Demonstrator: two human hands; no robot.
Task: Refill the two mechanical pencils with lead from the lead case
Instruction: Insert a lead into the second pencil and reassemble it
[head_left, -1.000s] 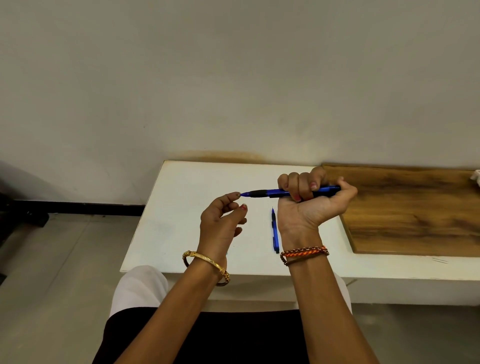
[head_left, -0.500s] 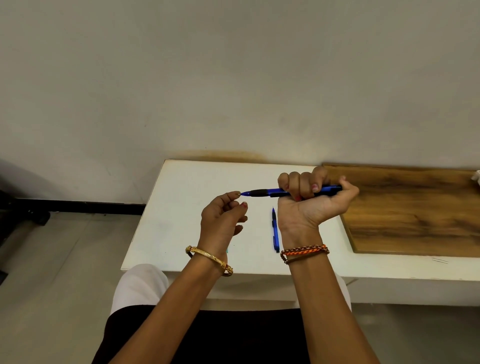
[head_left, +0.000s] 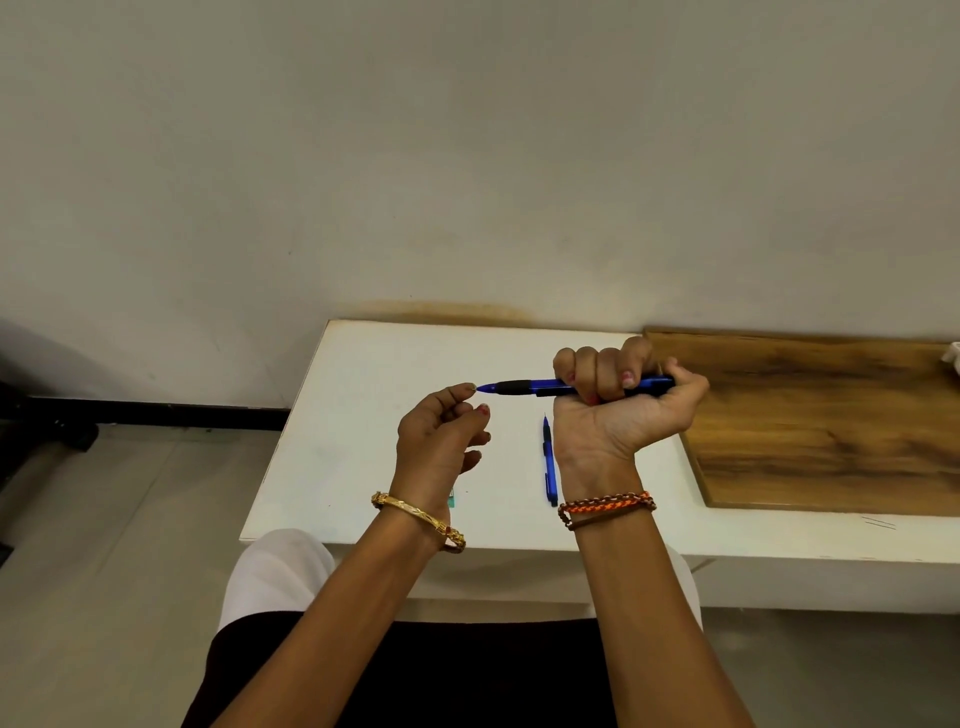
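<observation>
**Pencil held level in a right fist, left fingertips at its point**

Fist is the word for the right hand (head_left: 621, 410): its grip is closed tight round the rear half of a blue mechanical pencil (head_left: 540, 386), fingers curled over the barrel and thumb at the far end. The pencil lies level above the counter (head_left: 363, 415), its black ribbed rubber sleeve and tapered blue tip jutting out to the left of the grip. The left hand (head_left: 441, 441) is raised beside it, forefinger and thumb brought close together in a narrow grip right at the pencil's point; whether a lead sits between them is too fine to tell.

A second pencil (head_left: 549, 462), slim, blue with a dark sleeve, lies flat on the smooth white counter just left of the right wrist, tip pointing away from the person. A small teal-edged corner of the lead case (head_left: 451, 500) peeks out behind the left wrist, mostly hidden. No writing can be read on any of them.

A glossy wood-grain board (head_left: 831, 415) covers the counter's right part. A gold bangle (head_left: 415, 519) circles the left wrist, a braided orange-and-brown cord (head_left: 605, 506) the right.
</observation>
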